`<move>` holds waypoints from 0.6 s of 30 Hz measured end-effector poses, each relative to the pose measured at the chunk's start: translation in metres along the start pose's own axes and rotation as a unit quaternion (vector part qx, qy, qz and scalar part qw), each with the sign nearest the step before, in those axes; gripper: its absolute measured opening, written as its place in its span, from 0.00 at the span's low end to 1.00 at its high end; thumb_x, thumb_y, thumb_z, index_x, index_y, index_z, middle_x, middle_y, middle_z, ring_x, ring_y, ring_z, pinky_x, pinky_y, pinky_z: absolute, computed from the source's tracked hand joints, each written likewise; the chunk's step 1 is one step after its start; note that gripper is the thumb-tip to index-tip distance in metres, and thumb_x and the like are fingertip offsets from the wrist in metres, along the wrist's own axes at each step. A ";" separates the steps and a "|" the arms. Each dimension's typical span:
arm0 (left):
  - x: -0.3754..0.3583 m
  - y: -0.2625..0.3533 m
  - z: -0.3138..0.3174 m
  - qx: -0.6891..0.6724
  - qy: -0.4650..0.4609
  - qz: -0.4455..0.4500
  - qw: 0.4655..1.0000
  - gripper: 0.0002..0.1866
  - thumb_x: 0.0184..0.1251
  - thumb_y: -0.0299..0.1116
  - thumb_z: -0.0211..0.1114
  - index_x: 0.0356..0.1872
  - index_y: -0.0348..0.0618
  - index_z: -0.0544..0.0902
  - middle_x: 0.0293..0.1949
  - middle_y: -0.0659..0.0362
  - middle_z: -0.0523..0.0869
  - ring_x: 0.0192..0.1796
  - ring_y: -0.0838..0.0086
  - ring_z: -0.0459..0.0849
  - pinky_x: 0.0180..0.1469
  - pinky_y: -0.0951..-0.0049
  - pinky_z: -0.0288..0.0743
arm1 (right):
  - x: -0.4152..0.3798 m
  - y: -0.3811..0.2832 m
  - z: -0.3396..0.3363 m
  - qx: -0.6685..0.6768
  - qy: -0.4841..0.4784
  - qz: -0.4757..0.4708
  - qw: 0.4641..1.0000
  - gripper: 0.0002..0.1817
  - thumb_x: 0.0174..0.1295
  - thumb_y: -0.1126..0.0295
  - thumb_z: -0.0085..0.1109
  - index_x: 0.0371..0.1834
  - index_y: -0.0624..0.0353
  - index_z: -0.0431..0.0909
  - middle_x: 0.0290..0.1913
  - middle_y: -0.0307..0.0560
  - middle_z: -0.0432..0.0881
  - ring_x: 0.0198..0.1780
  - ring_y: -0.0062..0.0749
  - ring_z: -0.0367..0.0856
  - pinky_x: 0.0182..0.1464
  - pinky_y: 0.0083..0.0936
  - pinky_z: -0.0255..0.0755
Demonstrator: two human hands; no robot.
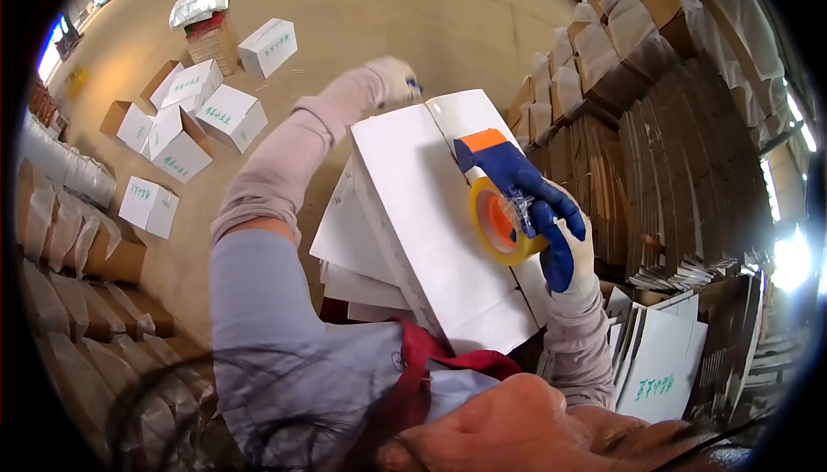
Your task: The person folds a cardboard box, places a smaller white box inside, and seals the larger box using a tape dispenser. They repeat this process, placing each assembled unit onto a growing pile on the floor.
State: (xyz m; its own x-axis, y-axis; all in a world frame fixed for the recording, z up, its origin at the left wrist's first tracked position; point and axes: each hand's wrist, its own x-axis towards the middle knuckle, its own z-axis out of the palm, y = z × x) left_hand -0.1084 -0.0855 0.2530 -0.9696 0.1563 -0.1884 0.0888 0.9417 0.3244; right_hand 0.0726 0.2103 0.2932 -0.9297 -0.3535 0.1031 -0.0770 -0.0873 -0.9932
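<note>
A closed white cardboard box lies in front of my body, with the seam between its flaps running along the top. My right hand, in a white glove with blue-coated fingers, is closed around a blue tape dispenser above the right part of the box. The dispenser has an orange front and carries a roll of clear yellowish tape. By the far left corner of the box is my left hand, also gloved. Its fingers are bent away from the camera and mostly hidden, so their grip cannot be made out.
Flat white cardboard is stacked under the box. Several white boxes with green writing stand on the floor at left. Tall stacks of brown cardboard line the right side. More white sheets lean at lower right.
</note>
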 end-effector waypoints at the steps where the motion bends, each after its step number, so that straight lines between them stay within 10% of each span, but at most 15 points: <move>1: -0.003 -0.004 0.017 0.004 -0.035 0.004 0.999 0.19 0.57 0.47 0.60 0.41 0.44 0.84 0.41 0.51 0.85 0.46 0.56 0.83 0.48 0.64 0.75 | -0.001 0.000 -0.001 0.001 0.001 0.005 1.000 0.18 0.65 0.73 0.50 0.57 0.69 0.71 0.52 0.47 0.77 0.53 0.26 0.75 0.57 0.21 0.65; 7: -0.017 -0.053 0.027 0.227 -0.004 -0.005 0.974 0.24 0.61 0.50 0.53 0.47 0.42 0.82 0.48 0.46 0.82 0.50 0.52 0.80 0.52 0.61 0.73 | -0.004 -0.001 -0.004 -0.009 -0.024 -0.008 1.000 0.19 0.63 0.71 0.52 0.56 0.68 0.72 0.53 0.46 0.76 0.53 0.25 0.73 0.59 0.21 0.63; 10: 0.007 0.029 0.010 -0.129 0.063 -0.053 0.988 0.31 0.63 0.60 0.46 0.52 0.44 0.79 0.51 0.46 0.80 0.53 0.51 0.78 0.57 0.61 0.71 | -0.006 0.001 0.003 0.018 -0.026 -0.012 0.999 0.20 0.63 0.70 0.52 0.56 0.69 0.72 0.51 0.46 0.76 0.51 0.25 0.73 0.58 0.22 0.63; 11: 0.014 0.046 0.045 -0.032 0.147 0.064 0.987 0.31 0.64 0.61 0.45 0.53 0.47 0.79 0.52 0.48 0.80 0.55 0.52 0.77 0.59 0.61 0.68 | -0.013 -0.001 0.003 0.092 -0.048 -0.005 0.995 0.19 0.63 0.70 0.50 0.55 0.69 0.73 0.50 0.44 0.76 0.49 0.23 0.72 0.56 0.20 0.64; 14: -0.010 0.073 0.048 0.011 0.146 -0.008 0.989 0.31 0.65 0.61 0.44 0.54 0.48 0.78 0.54 0.48 0.79 0.57 0.54 0.76 0.60 0.61 0.67 | -0.075 -0.014 -0.020 -0.031 -0.024 0.001 0.999 0.19 0.60 0.72 0.48 0.53 0.69 0.75 0.48 0.48 0.77 0.45 0.24 0.73 0.51 0.21 0.67; 18: 0.000 0.060 0.046 0.060 0.145 -0.034 0.987 0.32 0.65 0.62 0.43 0.56 0.51 0.77 0.56 0.50 0.78 0.59 0.56 0.75 0.61 0.61 0.66 | -0.238 -0.004 -0.085 -0.098 0.133 0.042 0.985 0.29 0.54 0.49 0.60 0.44 0.69 0.79 0.42 0.55 0.82 0.45 0.37 0.80 0.52 0.29 0.70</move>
State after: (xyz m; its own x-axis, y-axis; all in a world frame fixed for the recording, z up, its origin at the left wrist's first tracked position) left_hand -0.0923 -0.0159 0.2299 -0.9972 0.0164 0.0732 0.0312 0.9781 0.2057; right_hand 0.2631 0.3741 0.2684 -0.9952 -0.0937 0.0273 -0.0389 0.1238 -0.9915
